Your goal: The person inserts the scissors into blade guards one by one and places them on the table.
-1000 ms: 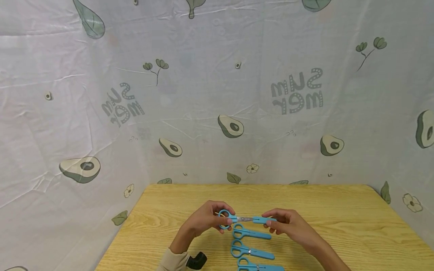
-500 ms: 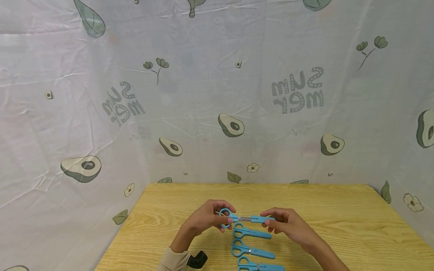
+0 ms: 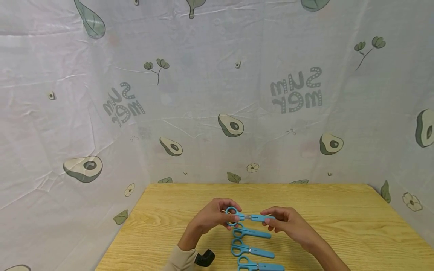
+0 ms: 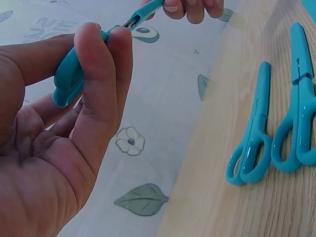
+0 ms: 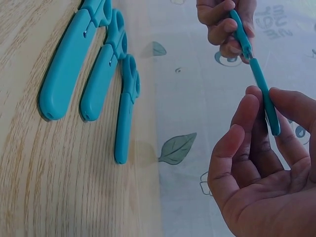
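Observation:
Blue-handled scissors (image 3: pixel 240 216) are held above the table, their handle loops pinched by my left hand (image 3: pixel 217 215). A blue blade cover (image 3: pixel 258 218) is gripped between the thumb and fingers of my right hand (image 3: pixel 286 224). Most of the blade is inside the cover; only a short metal stretch shows between cover and handles. In the left wrist view, the left thumb and fingers close on the loops (image 4: pixel 69 79). The right wrist view has the cover (image 5: pixel 265 96) pinched near its closed end.
Below the hands, three capped blue scissors lie in a column on the wooden table: a far pair (image 3: pixel 252 232), a middle pair (image 3: pixel 252 250) and a near pair (image 3: pixel 261 266), cut by the frame edge. A patterned curtain (image 3: pixel 203 94) stands behind the table.
My left hand has moved right, bringing the scissors closer to my right hand. The blade has slid deeper into the cover, so less metal shows. The scissors on the table stay put.

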Demonstrator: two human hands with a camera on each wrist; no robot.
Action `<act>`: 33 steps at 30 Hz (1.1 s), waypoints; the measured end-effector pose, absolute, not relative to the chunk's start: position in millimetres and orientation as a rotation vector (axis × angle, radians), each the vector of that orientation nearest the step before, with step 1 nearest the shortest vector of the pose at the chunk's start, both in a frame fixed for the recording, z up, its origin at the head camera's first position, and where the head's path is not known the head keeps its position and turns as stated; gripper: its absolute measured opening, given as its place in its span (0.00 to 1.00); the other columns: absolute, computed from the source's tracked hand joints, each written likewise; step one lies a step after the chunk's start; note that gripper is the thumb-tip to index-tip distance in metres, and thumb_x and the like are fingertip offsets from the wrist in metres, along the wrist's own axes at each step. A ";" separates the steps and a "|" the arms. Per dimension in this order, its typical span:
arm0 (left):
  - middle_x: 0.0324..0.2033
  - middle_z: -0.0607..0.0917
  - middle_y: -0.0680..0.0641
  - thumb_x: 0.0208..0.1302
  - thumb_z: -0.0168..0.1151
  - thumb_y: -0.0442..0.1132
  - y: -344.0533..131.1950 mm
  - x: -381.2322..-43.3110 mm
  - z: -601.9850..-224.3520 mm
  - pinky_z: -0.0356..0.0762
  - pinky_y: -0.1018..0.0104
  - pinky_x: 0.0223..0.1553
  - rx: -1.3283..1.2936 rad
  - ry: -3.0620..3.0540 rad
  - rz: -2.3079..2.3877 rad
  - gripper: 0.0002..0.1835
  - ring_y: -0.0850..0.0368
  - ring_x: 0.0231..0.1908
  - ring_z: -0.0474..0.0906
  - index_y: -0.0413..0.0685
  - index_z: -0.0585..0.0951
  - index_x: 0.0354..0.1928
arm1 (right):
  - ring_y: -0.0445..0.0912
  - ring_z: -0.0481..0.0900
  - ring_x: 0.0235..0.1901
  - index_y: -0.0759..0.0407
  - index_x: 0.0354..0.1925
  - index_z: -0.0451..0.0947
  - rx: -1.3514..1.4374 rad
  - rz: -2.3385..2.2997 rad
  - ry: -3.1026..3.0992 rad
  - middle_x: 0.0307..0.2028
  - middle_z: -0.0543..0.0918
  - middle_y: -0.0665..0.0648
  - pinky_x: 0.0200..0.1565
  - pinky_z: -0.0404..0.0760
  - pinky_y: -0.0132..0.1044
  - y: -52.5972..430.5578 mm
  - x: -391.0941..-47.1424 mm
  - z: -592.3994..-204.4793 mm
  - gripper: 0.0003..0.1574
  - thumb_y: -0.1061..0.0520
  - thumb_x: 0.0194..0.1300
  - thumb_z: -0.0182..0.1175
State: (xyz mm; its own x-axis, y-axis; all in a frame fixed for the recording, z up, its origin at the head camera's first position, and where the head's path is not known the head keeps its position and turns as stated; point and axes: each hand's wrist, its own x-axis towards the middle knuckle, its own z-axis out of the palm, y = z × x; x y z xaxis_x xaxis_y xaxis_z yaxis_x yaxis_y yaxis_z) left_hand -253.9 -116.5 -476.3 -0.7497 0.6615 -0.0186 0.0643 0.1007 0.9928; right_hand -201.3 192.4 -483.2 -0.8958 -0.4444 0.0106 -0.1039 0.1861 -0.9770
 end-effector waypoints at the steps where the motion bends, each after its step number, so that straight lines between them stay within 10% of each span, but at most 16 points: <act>1: 0.35 0.84 0.52 0.73 0.68 0.29 -115.4 -253.6 -476.1 0.87 0.71 0.32 0.706 1.914 1.697 0.16 0.61 0.34 0.89 0.28 0.81 0.58 | 0.44 0.85 0.40 0.69 0.66 0.78 -0.524 -1.765 2.196 0.45 0.91 0.55 0.44 0.87 0.39 192.4 -200.9 -482.5 0.26 0.54 0.80 0.62; 33: 0.34 0.84 0.52 0.73 0.68 0.30 -118.1 -254.3 -474.1 0.87 0.71 0.32 0.671 1.908 1.723 0.14 0.59 0.34 0.89 0.31 0.83 0.57 | 0.48 0.85 0.41 0.68 0.66 0.79 -0.551 -1.734 2.233 0.43 0.89 0.51 0.43 0.87 0.39 187.4 -202.6 -483.1 0.25 0.53 0.80 0.63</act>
